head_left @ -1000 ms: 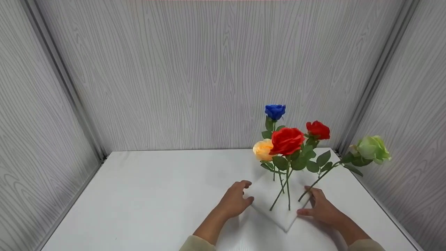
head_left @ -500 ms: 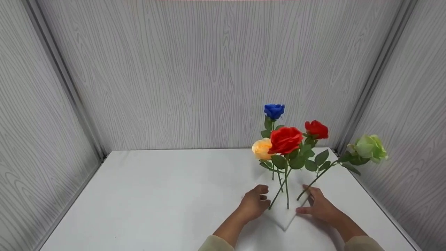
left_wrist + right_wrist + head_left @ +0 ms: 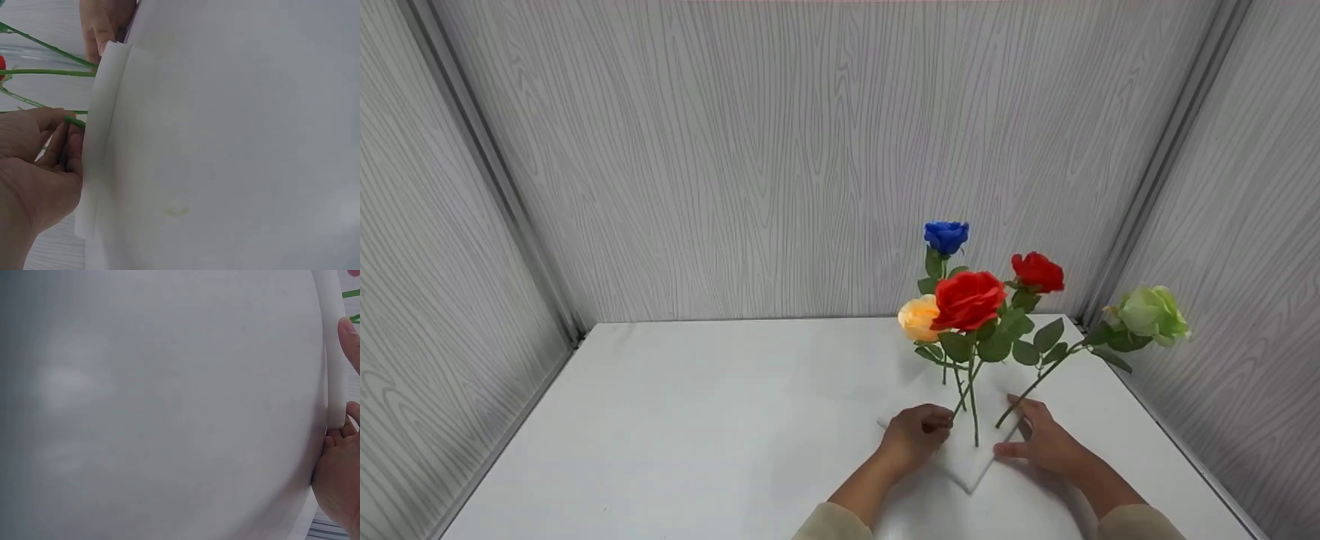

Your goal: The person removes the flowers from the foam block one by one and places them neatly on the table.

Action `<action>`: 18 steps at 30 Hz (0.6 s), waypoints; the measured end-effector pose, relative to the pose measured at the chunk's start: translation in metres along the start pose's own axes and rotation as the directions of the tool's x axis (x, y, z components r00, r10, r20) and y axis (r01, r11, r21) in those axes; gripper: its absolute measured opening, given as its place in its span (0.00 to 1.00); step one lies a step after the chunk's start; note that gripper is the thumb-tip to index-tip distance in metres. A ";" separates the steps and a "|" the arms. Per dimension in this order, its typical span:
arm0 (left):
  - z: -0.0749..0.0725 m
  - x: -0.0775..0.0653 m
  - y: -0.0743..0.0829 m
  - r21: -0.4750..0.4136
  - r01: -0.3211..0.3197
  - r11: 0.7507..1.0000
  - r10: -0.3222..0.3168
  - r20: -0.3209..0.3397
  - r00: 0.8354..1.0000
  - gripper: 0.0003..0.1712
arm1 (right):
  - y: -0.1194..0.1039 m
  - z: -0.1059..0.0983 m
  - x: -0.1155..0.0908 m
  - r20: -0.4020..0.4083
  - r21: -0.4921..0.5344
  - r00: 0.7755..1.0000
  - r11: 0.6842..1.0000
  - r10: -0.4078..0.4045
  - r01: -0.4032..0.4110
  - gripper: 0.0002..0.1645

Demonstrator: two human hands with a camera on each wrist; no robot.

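1. Head view: right of centre in the lower half, the left hand (image 3: 915,439) pinches the low part of a stem (image 3: 979,370) that seems to run up to the upper red rose (image 3: 1038,272). This rose looks light, its slim stem fairly stiff; holding it low, just above the pad (image 3: 966,469), should steer it best. Its petals are deep red, its leaves dark green. Around it are 4 more: a blue rose (image 3: 946,238), a pale orange rose (image 3: 919,319), a larger red rose (image 3: 970,300) and a leaning light green rose (image 3: 1147,313).
2. Left wrist view: at the left edge, thumb and fingers pinch the green stem beside the pad; whether its tip is inside, I cannot tell.
3. Right wrist view: at the right edge, the right hand (image 3: 343,478) touches the pad, thumb and fingers spread apart. The pad is a plain white slab, probably soft, light foam, best steadied by its edges.
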State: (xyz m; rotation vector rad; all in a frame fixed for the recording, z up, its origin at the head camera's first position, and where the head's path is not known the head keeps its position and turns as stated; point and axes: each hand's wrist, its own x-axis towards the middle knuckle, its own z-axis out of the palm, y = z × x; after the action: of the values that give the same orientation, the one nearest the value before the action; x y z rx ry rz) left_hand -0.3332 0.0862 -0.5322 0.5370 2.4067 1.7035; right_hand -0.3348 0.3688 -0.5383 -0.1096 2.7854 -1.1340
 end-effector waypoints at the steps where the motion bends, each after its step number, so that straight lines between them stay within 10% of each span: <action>1: 0.001 0.001 0.000 0.006 -0.004 1.000 0.004 -0.015 1.000 0.12 | -0.001 0.000 0.000 0.000 0.001 1.000 1.000 0.002 -0.002 0.75; 18: 0.012 0.002 0.006 0.160 -0.060 0.985 0.084 -0.150 0.985 0.03 | 0.000 0.003 -0.003 0.000 0.000 1.000 1.000 0.014 -0.014 0.71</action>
State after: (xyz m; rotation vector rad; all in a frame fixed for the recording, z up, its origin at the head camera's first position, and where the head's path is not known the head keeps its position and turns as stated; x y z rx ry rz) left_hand -0.3304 0.0990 -0.5301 0.5359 2.6791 1.6524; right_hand -0.3318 0.3671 -0.5403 -0.0902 2.7817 -1.1312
